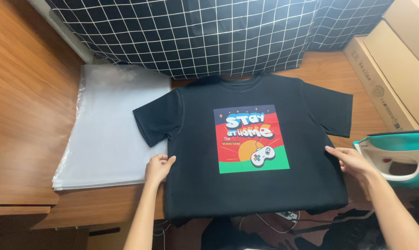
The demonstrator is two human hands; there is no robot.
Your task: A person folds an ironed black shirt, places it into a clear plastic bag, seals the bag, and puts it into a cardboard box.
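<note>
Where our two hands meet the cloth, a black T-shirt [251, 185] lies flat and face up on the wooden tabletop [29, 120], its hem toward us and its collar away. Our left hand [158, 167] is curled on the shirt's left edge just below the sleeve, fingers bent over the fabric, though we cannot tell whether they pinch it or only press on it. Our right hand [350, 160] lies flatter on the opposite edge, fingers stretched out and resting on the cloth. The hands are well apart, one at each side of the shirt. Between them sits the shirt's square printed picture [251, 139], red, green and dark blue, with a white game controller drawn at its lower right corner.

Just beyond our left hand a stack of clear plastic bags [112, 129] lies on the tabletop, with the shirt's left sleeve overlapping it. Just beside our right hand stands a teal and white iron [399, 155]. Further off on that side rest brown cardboard boxes [394, 69]. Beyond the collar hangs a black cloth with a white grid [209, 32].
</note>
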